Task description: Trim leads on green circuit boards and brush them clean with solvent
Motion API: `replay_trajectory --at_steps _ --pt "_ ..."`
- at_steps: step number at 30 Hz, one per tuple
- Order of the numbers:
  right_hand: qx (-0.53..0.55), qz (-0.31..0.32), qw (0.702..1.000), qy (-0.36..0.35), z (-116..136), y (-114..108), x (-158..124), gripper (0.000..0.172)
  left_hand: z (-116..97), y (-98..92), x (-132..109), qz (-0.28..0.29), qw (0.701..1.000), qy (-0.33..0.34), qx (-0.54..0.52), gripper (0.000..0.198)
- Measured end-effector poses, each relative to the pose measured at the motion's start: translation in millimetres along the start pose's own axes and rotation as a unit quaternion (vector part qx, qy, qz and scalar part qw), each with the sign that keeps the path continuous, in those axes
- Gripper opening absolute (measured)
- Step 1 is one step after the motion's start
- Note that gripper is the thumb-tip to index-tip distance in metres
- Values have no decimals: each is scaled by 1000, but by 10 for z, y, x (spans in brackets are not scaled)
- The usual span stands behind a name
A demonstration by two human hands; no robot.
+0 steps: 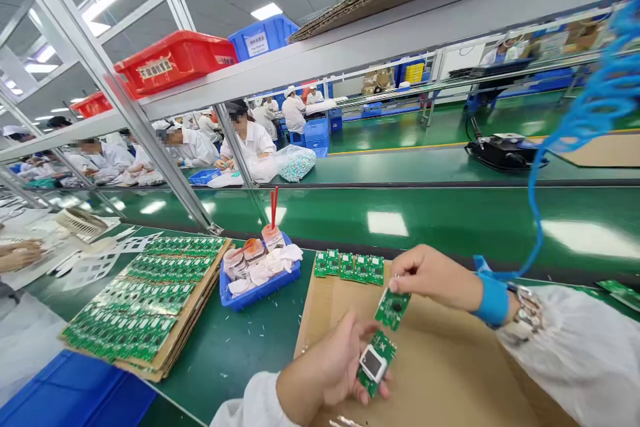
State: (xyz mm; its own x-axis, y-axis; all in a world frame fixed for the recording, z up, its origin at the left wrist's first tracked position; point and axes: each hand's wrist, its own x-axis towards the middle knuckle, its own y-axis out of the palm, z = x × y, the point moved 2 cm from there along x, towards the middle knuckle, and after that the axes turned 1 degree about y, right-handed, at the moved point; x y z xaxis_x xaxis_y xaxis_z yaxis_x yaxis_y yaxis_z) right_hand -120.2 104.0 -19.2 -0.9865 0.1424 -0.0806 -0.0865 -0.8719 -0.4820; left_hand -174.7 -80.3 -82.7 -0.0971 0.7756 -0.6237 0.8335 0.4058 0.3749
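Note:
My left hand (pixel 325 363) is at the bottom centre, holding a green circuit board (pixel 373 363) with a small square silver-and-grey module on it. Just above, my right hand (pixel 430 277) pinches a second green circuit board (pixel 393 308) between its fingers. The two boards are close but apart. A blue wrist strap (pixel 493 299) circles my right wrist, and a blue coiled cord (pixel 595 100) rises from it. Below my hands lies a brown cardboard sheet (pixel 425 367), with a row of small green boards (pixel 349 267) along its far edge.
Left of the sheet, a cardboard tray (pixel 145 303) holds rows of green boards. Beside it stands a blue tray (pixel 260 283) with white cloth and a bottle. A co-worker's hand (pixel 20 255) is at the left edge. A shelf (pixel 320 73) with crates runs overhead.

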Motion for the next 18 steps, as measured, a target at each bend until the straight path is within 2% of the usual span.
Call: replay_trajectory --at_steps 3,6,12,18 --pt "-60 11 996 69 -271 -244 199 42 -22 -13 -52 -24 1000 -4 -4 69" --pt "-91 26 988 121 -491 -373 373 42 -37 8 -104 -35 999 -6 -11 69" --pt "-133 47 963 229 -811 -364 625 31 -44 -33 -116 -29 1000 -2 -10 61" --pt "-142 47 950 275 -882 -340 712 31 -19 -95 -114 -41 999 -3 0 58"
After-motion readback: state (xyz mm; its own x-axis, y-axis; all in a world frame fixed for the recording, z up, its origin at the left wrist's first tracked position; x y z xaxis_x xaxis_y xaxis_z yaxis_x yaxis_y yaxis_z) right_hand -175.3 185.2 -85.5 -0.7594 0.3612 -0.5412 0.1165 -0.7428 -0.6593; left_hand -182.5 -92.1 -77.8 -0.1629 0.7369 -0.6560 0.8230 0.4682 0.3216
